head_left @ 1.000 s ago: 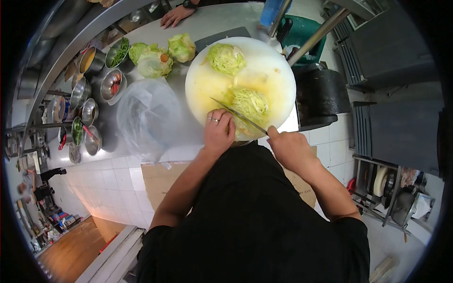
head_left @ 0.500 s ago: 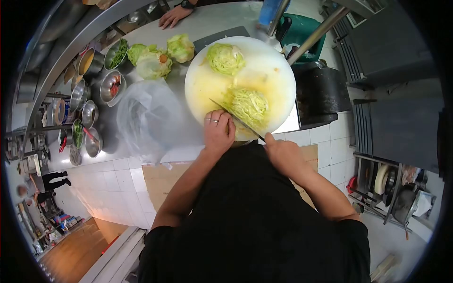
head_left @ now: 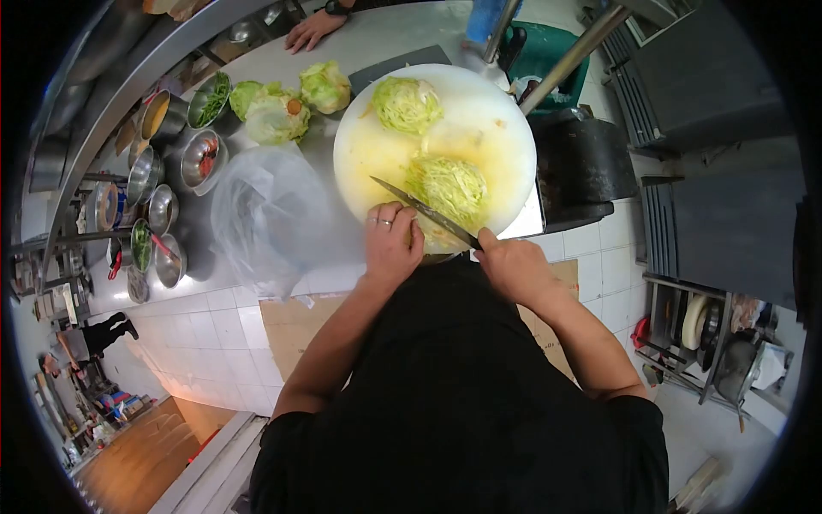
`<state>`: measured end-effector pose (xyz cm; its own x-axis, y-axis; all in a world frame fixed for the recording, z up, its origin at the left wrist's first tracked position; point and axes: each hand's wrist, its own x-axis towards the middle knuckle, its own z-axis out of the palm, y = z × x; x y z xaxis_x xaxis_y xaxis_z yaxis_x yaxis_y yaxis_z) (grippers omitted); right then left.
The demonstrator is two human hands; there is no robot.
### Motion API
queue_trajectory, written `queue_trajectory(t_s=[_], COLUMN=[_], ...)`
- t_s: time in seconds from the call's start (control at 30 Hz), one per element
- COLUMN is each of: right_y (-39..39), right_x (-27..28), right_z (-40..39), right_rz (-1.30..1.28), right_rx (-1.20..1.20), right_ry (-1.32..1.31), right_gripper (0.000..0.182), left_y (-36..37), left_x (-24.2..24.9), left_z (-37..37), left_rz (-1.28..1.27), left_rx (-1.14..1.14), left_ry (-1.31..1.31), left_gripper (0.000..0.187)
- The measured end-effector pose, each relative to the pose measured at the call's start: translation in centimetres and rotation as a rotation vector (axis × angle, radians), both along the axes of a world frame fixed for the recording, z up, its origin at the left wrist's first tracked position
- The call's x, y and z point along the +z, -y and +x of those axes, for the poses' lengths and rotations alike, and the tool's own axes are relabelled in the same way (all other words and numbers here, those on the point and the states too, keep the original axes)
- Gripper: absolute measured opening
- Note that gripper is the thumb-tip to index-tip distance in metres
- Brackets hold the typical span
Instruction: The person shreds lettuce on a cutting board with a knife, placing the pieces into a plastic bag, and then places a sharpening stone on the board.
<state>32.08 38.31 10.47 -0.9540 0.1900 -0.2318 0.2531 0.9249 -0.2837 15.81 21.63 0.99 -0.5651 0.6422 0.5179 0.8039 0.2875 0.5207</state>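
Note:
My right hand is wrapped round the handle of a kitchen knife. The blade points up and left across the near part of a round white cutting board, its flat side showing. My left hand, a ring on one finger, curls its fingers at the board's near edge, right beside the blade. It presses on a piece of lettuce, mostly hidden by the hand and knife. Just beyond the blade lies a heap of shredded lettuce. A larger cut chunk of lettuce rests at the board's far side.
Lettuce heads sit left of the board, near a clear plastic bag. Metal bowls with ingredients line the counter's left. Another person's hand rests at the far edge. A metal post and a green bin stand right.
The knife has tilted, so more of its flat side shows, and its tip has shifted slightly left. My left hand stays curled at nearly the same spot.

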Motion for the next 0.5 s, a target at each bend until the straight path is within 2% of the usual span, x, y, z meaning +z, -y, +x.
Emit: queue_trajectory(t_s=[0.13,0.23,0.3,0.43,0.5], right_y=[1.3,1.8,1.0,0.6,1.3], right_x=[3.0,1.0,-1.2,1.6,2.9], right_z=[1.3,1.8,0.4,0.3,1.4], right_rz=[0.100,0.167,0.034,0.010,0.081], right_rx=[-0.011,0.013,-0.030,0.005,0.031], right_ry=[0.049,0.112,-0.066,-0.049,0.012], right_gripper=[0.015,0.018,0.018,0.017,0.020], left_y=[0.2,0.1,0.3,0.7,0.6], left_x=[-0.1,-0.3,-0.2,0.2,0.2], left_z=[0.0,0.2,0.2,0.1,0.3], left_rz=[-0.006,0.013,0.014,0.010,-0.002], left_rx=[0.001,0.018,0.009,-0.014,0.006], left_ry=[0.025,0.018,0.021,0.034,0.036], left_gripper=[0.020,0.018,0.017,0.016,0.016])
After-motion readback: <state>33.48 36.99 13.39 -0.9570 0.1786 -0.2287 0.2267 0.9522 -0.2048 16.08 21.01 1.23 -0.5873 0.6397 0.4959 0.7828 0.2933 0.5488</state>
